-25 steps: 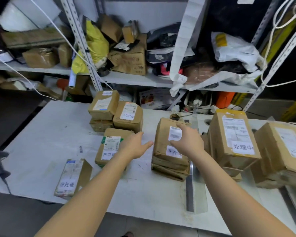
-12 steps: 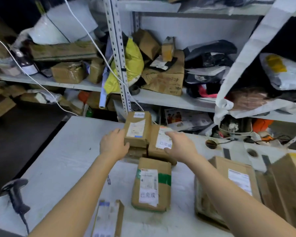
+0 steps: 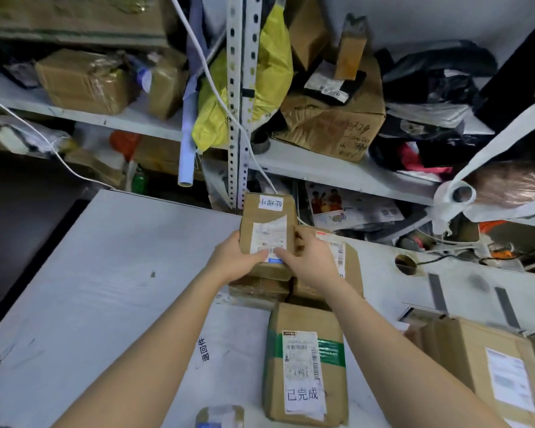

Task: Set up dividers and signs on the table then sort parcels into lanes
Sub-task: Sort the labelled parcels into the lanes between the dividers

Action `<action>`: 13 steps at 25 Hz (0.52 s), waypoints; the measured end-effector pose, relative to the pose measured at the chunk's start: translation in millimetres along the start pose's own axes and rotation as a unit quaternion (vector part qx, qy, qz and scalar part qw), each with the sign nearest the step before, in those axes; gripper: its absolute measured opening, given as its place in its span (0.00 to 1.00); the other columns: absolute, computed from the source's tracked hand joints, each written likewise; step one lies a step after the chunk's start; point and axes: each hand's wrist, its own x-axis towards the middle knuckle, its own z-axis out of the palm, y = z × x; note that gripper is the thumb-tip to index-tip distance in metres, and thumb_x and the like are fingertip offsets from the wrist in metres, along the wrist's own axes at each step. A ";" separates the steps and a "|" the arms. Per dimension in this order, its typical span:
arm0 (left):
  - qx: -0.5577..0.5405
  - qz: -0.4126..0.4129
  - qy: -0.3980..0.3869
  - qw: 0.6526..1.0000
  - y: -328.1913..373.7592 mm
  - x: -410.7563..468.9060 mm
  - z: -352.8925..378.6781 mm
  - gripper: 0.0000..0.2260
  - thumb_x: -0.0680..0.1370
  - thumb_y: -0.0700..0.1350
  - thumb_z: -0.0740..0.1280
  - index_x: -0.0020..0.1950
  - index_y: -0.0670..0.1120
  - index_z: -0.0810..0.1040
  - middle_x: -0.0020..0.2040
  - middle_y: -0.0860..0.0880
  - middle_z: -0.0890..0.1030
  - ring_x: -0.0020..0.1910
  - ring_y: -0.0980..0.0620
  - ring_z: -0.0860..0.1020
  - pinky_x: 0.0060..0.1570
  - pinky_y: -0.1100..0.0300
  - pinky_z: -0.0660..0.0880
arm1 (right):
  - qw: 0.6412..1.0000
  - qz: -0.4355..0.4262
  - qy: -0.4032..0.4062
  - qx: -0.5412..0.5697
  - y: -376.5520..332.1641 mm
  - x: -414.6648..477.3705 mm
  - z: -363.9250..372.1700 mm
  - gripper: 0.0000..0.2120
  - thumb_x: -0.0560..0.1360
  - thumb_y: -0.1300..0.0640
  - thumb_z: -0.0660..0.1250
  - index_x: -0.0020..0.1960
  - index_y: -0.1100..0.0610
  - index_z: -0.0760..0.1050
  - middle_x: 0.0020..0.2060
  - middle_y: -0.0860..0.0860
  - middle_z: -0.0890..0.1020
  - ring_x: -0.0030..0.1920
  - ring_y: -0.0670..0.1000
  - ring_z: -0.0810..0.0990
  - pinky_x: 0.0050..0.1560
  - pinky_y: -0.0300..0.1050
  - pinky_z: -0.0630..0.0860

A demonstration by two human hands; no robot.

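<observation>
Brown cardboard parcel (image 3: 266, 223) sits gripped between both hands, arms stretched forward over the white table (image 3: 105, 273) — the left hand (image 3: 233, 261) wraps its left edge, the right hand (image 3: 311, 262) clasps its right edge, and both thumbs press the printed barcode label. Beyond the fingertips, a white sticker on it reads 处理中, upside down. Under the hands lie more brown boxes (image 3: 260, 291); just below the right wrist, a green-taped parcel (image 3: 305, 366) is marked 已完成.

Near parcel (image 3: 305, 319) reads 已完成, held parcel (image 3: 267, 225) reads 处理中.
</observation>
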 end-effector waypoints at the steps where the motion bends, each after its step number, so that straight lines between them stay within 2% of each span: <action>1: -0.010 0.003 0.004 1.000 -0.6 1.5 1.9 0.26 0.74 0.55 0.75 0.71 0.55 0.73 0.65 0.54 0.80 0.60 0.53 0.78 0.58 0.54 0.77 | 1.000 0.011 0.005 0.023 -0.2 1.4 2.2 0.37 0.74 0.41 0.74 0.78 0.54 0.67 0.66 0.47 0.81 0.62 0.49 0.80 0.57 0.43 0.79; 3: 0.001 0.017 0.016 1.000 -0.4 2.1 3.5 0.27 0.74 0.54 0.76 0.71 0.54 0.72 0.66 0.54 0.80 0.59 0.53 0.78 0.56 0.55 0.78 | 0.998 0.031 0.005 0.061 -1.2 2.5 4.8 0.34 0.73 0.43 0.76 0.75 0.53 0.71 0.63 0.45 0.83 0.57 0.46 0.82 0.52 0.39 0.79; 7: 0.000 0.032 0.030 0.999 7.4 -7.2 0.9 0.25 0.74 0.52 0.76 0.69 0.55 0.74 0.64 0.54 0.82 0.60 0.51 0.79 0.58 0.50 0.79 | 0.992 0.051 0.018 0.111 -2.8 -2.8 3.2 0.37 0.71 0.43 0.77 0.76 0.51 0.70 0.64 0.46 0.83 0.56 0.46 0.83 0.55 0.49 0.84; 10: -0.009 0.043 0.050 0.998 22.7 -24.2 -2.0 0.22 0.73 0.51 0.76 0.66 0.56 0.76 0.61 0.55 0.83 0.57 0.52 0.80 0.56 0.50 0.80 | 0.989 0.034 0.038 0.135 -8.9 -18.2 -9.4 0.33 0.73 0.46 0.77 0.75 0.50 0.71 0.62 0.44 0.83 0.50 0.43 0.84 0.51 0.48 0.84; 13: 0.000 0.064 0.075 0.995 49.7 -49.4 1.5 0.22 0.73 0.52 0.76 0.66 0.56 0.77 0.59 0.55 0.83 0.56 0.52 0.80 0.56 0.48 0.80 | 0.984 0.023 0.063 0.167 -11.7 -38.9 -33.4 0.33 0.73 0.46 0.77 0.75 0.50 0.71 0.62 0.43 0.83 0.52 0.43 0.84 0.52 0.48 0.84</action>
